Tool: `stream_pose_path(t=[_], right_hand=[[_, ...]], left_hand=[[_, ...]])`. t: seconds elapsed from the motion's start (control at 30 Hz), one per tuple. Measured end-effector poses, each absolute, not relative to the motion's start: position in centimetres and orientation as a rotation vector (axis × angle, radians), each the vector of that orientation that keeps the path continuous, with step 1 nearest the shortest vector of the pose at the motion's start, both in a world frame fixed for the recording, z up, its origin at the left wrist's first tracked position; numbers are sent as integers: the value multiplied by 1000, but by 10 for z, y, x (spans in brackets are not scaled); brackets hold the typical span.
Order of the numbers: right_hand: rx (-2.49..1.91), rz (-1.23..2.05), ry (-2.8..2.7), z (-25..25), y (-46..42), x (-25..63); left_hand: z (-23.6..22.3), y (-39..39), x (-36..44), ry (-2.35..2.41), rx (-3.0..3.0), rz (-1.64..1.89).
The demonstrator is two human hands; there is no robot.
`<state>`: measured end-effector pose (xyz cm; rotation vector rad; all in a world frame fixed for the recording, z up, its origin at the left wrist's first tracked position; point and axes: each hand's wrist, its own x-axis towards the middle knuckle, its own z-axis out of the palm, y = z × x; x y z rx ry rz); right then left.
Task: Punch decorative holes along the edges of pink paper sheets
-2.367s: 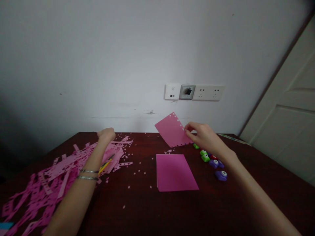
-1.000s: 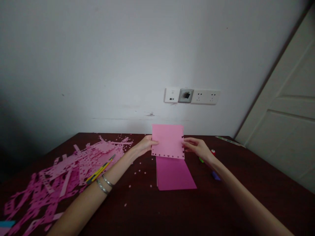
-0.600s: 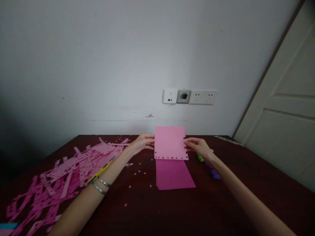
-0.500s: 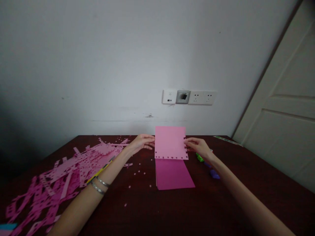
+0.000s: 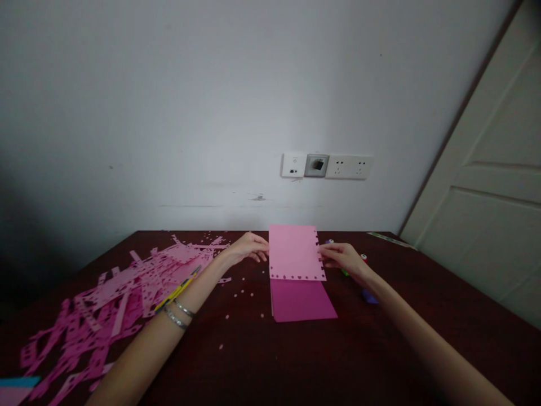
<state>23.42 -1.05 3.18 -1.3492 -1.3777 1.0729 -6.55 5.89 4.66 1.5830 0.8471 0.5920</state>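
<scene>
A light pink sheet of paper [image 5: 293,251], with small punched holes along its bottom and right edges, is held up by both hands. My left hand [image 5: 249,248] pinches its left edge, thumb hidden behind or beside the paper. My right hand [image 5: 342,256] has its fingertips closed on the punched right edge. Below and partly behind this sheet lies a stack of darker pink paper [image 5: 302,301] on the table. Several toy-like craft punches with eyes, among them a purple punch [image 5: 370,297], are partly covered by my right hand and wrist.
A heap of punched pink paper strips [image 5: 122,301] spreads over the left of the dark table [image 5: 253,366]. A yellow utility knife [image 5: 177,288] lies on it, beside my left forearm. Tiny paper bits dot the tabletop. A ruler-like strip [image 5: 392,241] lies at the back right, near the wall.
The sheet went from my right hand alone to both hands and was turned straight above the stack. My left hand came over from the scrap heap. Lately the sheet has lowered slightly.
</scene>
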Motion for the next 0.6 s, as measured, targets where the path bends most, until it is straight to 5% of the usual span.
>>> stream_pose_path(t=[0.6], right_hand=[[-1516, 1092, -1389, 16, -29, 237]], left_hand=[[31, 51, -56, 838, 1487, 306]])
